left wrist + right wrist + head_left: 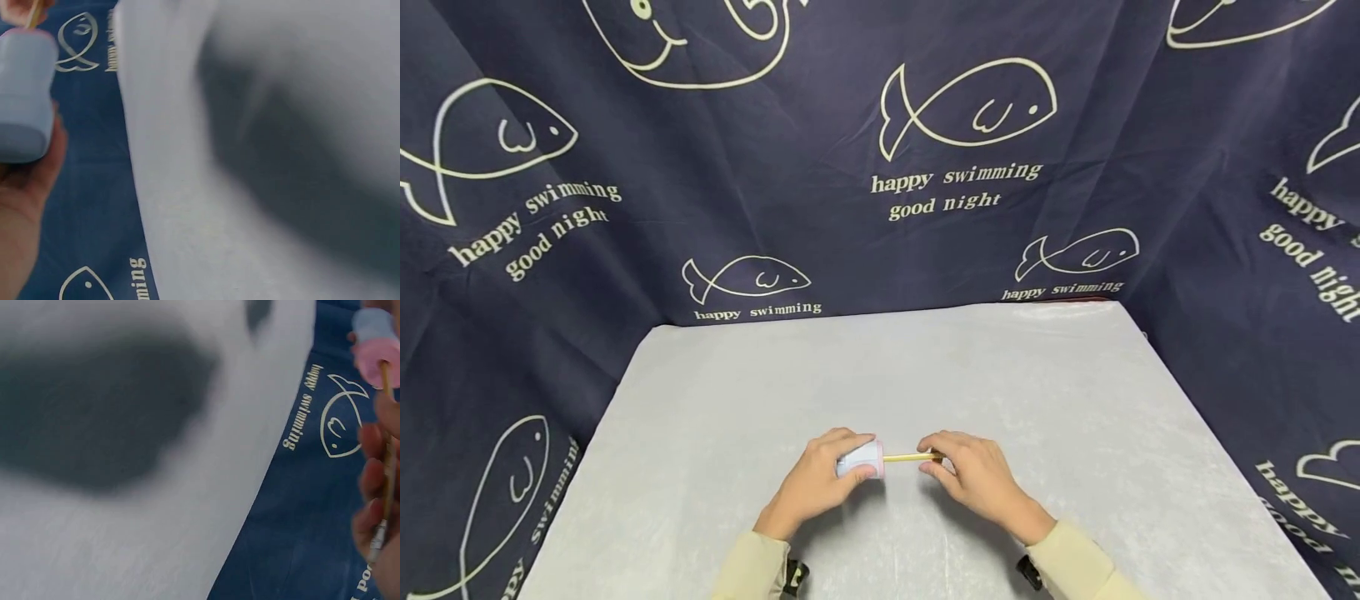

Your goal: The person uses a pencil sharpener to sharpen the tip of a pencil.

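My left hand (815, 475) grips a small light-blue pencil sharpener (862, 458) with a pink end, held on its side above the table. Its thumb and fingers lie along opposite sides of the body. Out of the pink end runs a yellow pencil (902, 457), its tip hidden inside the hole. The right hand (976, 473) pinches the pencil's far part between thumb and fingers. Seen in the right wrist view, the pencil (385, 494) has a silvery band at its tail. The sharpener's smooth, rounded base (22, 142) shows in the left wrist view.
A pale grey cloth covers the table (887, 375). Dark blue curtains (842, 225) with fish drawings and lettering hang behind it and on both sides. Both forearms, in cream sleeves (752, 567) with dark wrist bands, come in from the front edge.
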The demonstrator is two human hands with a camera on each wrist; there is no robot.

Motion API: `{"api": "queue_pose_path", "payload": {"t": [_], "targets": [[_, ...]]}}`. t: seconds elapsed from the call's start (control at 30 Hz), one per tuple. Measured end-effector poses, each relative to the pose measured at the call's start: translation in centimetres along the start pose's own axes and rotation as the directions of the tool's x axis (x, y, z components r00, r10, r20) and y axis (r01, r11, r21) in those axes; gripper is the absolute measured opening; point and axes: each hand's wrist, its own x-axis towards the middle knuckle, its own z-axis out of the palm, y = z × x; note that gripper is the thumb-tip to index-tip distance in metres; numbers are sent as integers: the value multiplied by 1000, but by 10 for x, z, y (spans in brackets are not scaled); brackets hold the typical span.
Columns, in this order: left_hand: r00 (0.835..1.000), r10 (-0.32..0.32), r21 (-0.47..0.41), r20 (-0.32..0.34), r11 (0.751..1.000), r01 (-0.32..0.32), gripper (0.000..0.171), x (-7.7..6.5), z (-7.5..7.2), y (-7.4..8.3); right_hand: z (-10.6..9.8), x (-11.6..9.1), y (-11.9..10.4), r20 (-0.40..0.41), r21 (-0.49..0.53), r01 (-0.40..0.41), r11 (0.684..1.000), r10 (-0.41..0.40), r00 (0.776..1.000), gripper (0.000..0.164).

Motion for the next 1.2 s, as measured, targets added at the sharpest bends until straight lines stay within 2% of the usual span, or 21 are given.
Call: {"api": "queue_pose_path", "payload": {"t": [0.07,0.2,0.3,0.37,0.4,0.47,0.57,0.63,0.7,0.77,0.87,0.97,1.03,1.07,1.13,1.2], "targets": [[995,-78,-74,59,994,82,40,2,-4,0,3,-1,2,-104,-89,104,991,-113,988,20],[963,-200,-170,182,958,231,37,7,-10,0,6,0,4,-248,-241,220,945,-279,928,29],[948,-233,-192,215,942,275,36,11,-13,0,6,3,5,-302,-313,269,911,-364,881,26],[955,-217,-194,204,947,257,35,13,-14,2,6,4,6,-315,-343,287,895,-397,862,26],[963,-193,-191,188,955,228,36,14,-14,3,6,4,6,-312,-346,286,893,-398,863,27],[981,-129,-180,144,971,154,39,16,-13,6,4,3,7,-290,-315,277,908,-370,883,28],[998,-14,-118,62,993,21,45,15,-9,9,-1,3,6,-198,-186,208,960,-244,949,18],[998,64,-40,6,997,-64,48,13,-5,9,-6,4,5,-99,-73,122,990,-129,987,9],[989,139,42,-44,990,-137,50,11,0,9,-11,6,5,22,30,12,999,-12,1000,5],[972,217,131,-88,970,-204,51,7,4,8,-16,10,5,144,115,-99,988,82,986,7],[937,325,249,-130,925,-286,52,5,9,8,-23,15,9,309,221,-243,945,169,936,13],[906,397,343,-148,880,-330,50,5,12,10,-27,19,16,410,295,-343,892,206,888,15],[897,415,362,-155,868,-339,48,7,10,11,-27,22,18,416,304,-359,882,216,883,12],[897,412,357,-161,871,-336,47,8,9,11,-26,22,18,394,298,-343,891,212,894,11],[918,358,314,-171,903,-293,45,9,4,10,-21,23,17,299,262,-264,928,182,937,9],[936,298,266,-186,933,-244,44,9,-1,9,-14,22,14,163,194,-157,968,126,979,14]]}}
